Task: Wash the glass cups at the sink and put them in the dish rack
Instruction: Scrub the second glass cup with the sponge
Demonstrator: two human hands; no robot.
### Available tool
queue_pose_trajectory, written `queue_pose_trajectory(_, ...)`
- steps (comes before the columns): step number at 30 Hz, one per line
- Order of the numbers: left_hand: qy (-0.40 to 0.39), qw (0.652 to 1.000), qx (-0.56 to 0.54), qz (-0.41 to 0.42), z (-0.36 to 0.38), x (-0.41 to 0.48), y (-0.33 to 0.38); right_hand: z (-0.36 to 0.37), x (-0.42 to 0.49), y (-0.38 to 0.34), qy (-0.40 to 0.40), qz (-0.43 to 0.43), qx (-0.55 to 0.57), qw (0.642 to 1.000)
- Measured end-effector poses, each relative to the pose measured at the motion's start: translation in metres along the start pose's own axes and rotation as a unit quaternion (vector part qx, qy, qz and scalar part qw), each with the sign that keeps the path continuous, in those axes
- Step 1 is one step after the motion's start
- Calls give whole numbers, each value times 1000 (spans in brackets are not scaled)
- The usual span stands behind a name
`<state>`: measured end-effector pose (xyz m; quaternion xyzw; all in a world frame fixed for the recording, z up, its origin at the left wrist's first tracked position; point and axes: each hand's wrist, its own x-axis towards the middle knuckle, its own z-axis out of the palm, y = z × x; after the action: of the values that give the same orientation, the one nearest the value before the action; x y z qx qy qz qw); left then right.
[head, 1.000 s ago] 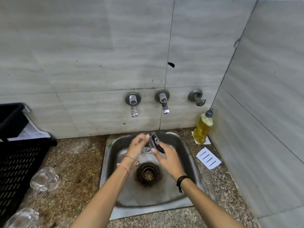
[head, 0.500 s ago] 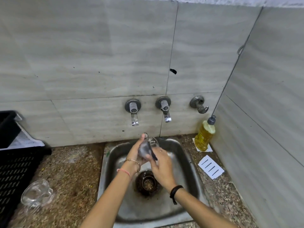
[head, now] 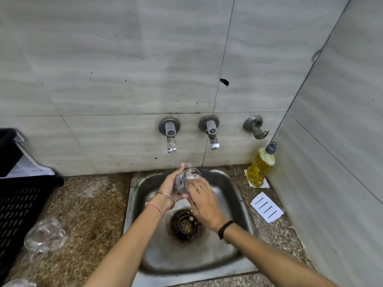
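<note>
A glass cup (head: 187, 179) is held over the far part of the sink (head: 234, 206), below the left tap (head: 170, 134), tilted with its mouth turned to the right. It is gripped from the left by the left hand (head: 169, 185), whose fingers are curled round its body. The right hand (head: 205, 201) is laid against it from the right, fingers bent over the rim and thumb under the cup; the fingertips are hidden by the glass and foam. A second glass cup (head: 44, 235) is seen lying on the worktop (head: 89, 204), near left, just beside the black dish rack (head: 16, 204). A bottle of yellow liquid (head: 261, 165) is stood at the far right corner.
</note>
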<state>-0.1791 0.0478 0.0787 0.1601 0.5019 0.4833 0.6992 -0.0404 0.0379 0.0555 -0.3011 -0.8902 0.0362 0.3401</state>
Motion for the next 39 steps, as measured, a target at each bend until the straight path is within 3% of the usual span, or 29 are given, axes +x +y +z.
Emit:
queue_pose_trajectory(2, -9, 999, 32, -27, -3, 1, 3, -3, -2, 25, -40, -119, -66, 990)
queue_pose_trajectory(3, -17, 999, 44, -26, -2, 1, 2, -2, -3, 25, -45, -107, -58, 992)
queue_pose_trajectory(5, 9, 999, 30, 17, -1, 5, -4, 0, 3, -4, -11, 66, 15, 998)
queue_pose_trajectory(6, 31, 998, 27, 54, 0, 8, -8, 2, 10, -24, 20, 223, 82, 971)
queue_pose_trajectory(8, 58, 990, 53, 118, -2, 11, -12, 4, 30, -46, 38, 472, 229, 851)
queue_pose_trajectory(9, 55, 988, 55, 134, -1, 12, -12, 2, 36, -49, 34, 504, 249, 826)
queue_pose_trajectory(10, 43, 990, 48, 129, -1, 10, -8, 1, 35, -46, 37, 458, 231, 857)
queue_pose_trajectory(12, 0, 998, 1, 64, 0, 3, 4, 0, 21, -31, 42, 187, 90, 977)
queue_pose_trajectory(13, -21, 999, -11, 32, -2, 2, 9, 0, 15, -10, 30, 26, 10, 999)
queue_pose_trajectory(14, -28, 1000, -6, 5, -4, 4, 11, -3, 13, 11, 9, -88, -54, 995)
queue_pose_trajectory(15, -19, 1000, 16, -13, -4, 5, 11, -5, 13, 22, -13, -144, -92, 985)
queue_pose_trajectory(16, -15, 999, 31, -10, -3, 3, 10, -4, 11, 24, -24, -146, -99, 984)
queue_pose_trajectory(17, -15, 999, 31, 3, -1, 1, 8, -3, 11, 16, -20, -95, -78, 992)
queue_pose_trajectory(19, 1, 999, 9, 42, 3, 6, 0, 3, 14, -19, 22, 157, 32, 987)
queue_pose_trajectory(21, 41, 994, 25, 93, -1, 14, -8, 7, 30, -44, 44, 440, 195, 875)
queue_pose_trajectory(22, 48, 992, 29, 113, 0, 16, -9, 7, 37, -47, 38, 502, 229, 833)
queue_pose_trajectory(23, 43, 992, 26, 117, -2, 16, -9, 3, 39, -46, 24, 497, 219, 839)
queue_pose_trajectory(24, 25, 994, 7, 106, -1, 13, -7, 1, 35, -42, 20, 425, 176, 887)
queue_pose_trajectory(26, -15, 997, -40, 57, 1, 3, 3, 0, 20, -26, -1, 148, 52, 988)
queue_pose_trajectory(28, -29, 997, -64, 14, -2, 4, 4, -3, 16, 12, -39, -75, -61, 995)
queue_pose_trajectory(29, -19, 998, -52, 5, -4, 4, 4, -5, 15, 22, -50, -120, -94, 987)
queue_pose_trajectory(31, -20, 999, -38, 22, -1, 3, 4, -5, 13, 16, -38, -78, -80, 993)
queue_pose_trajectory(33, -18, 998, -28, 59, 4, 7, 1, -1, 17, -17, 20, 133, 16, 991)
queue_pose_trajectory(35, 16, 993, -4, 118, 5, 11, -3, 2, 30, -41, 45, 367, 142, 918)
queue_pose_trajectory(36, 23, 989, -5, 144, 3, 13, -6, 2, 36, -42, 37, 423, 184, 886)
queue_pose_trajectory(37, 19, 990, -7, 142, 1, 12, -7, -1, 40, -39, 18, 431, 194, 881)
queue_pose_trajectory(39, 15, 995, -32, 92, -8, 8, -2, -11, 35, -31, -19, 337, 162, 927)
